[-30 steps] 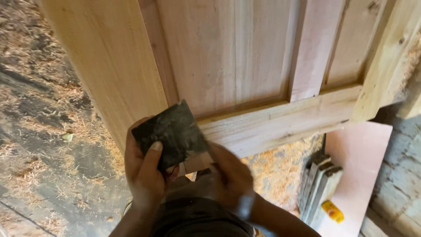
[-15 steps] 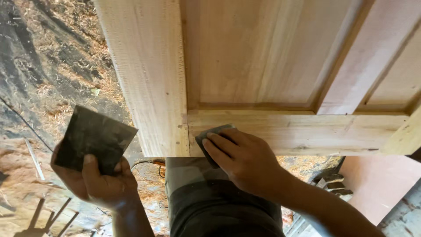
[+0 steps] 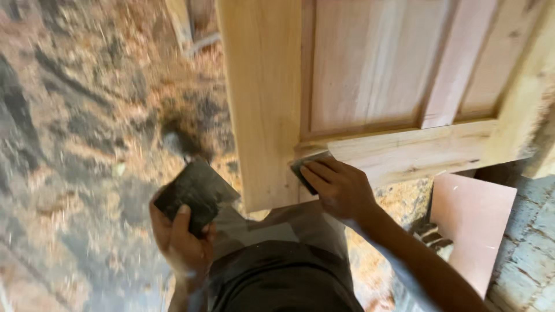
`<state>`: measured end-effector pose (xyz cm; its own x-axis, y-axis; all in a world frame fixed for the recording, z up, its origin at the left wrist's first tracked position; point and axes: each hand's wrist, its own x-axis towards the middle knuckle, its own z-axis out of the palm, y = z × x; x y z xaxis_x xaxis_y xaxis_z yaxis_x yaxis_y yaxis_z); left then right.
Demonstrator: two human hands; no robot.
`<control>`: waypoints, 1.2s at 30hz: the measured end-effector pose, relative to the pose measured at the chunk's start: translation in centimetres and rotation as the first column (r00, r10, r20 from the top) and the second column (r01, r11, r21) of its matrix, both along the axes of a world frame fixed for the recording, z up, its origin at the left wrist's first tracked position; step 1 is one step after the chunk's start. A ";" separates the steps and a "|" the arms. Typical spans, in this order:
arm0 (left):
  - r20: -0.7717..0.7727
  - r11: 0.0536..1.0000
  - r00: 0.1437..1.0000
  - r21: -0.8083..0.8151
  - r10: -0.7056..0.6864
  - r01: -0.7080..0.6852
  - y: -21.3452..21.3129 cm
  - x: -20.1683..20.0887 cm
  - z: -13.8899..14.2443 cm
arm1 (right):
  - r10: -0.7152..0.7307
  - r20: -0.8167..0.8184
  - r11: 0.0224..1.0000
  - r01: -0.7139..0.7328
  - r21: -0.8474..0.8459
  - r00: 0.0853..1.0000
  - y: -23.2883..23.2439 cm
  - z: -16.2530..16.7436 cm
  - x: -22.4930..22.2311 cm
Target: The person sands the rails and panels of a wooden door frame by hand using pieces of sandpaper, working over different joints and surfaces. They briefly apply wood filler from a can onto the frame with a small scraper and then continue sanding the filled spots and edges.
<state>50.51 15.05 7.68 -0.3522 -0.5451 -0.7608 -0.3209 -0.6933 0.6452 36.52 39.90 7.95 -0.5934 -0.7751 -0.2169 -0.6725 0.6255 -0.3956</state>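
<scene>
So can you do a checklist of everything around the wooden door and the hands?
Surface: pale wooden panelled door, lying flat, bare wood.
Job's things: dark sandpaper sheet in left hand; smaller dark piece under right hand, pressed on the door's bottom rail.
Clutter: sawdust and shavings on the floor.
Grip: left closed on the sheet; right flat on its piece.
Cables: nothing seen.
Surroundings: pinkish board, brick edge.
</scene>
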 end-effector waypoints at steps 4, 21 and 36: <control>-0.063 0.987 0.989 0.082 -0.135 0.140 -6.2 2.4 2.4 | -0.222 -0.238 0.974 0.226 -0.010 0.946 -3.2 0.1 5.8; -0.184 0.922 0.903 -0.083 -0.387 0.378 -17.7 4.1 8.2 | -0.678 -0.188 0.696 0.702 0.147 0.711 -10.1 6.9 6.8; -0.166 0.845 0.829 -0.084 -0.534 0.527 -26.5 -9.3 9.2 | -0.821 -0.244 0.514 0.854 0.079 0.516 -14.8 5.8 4.4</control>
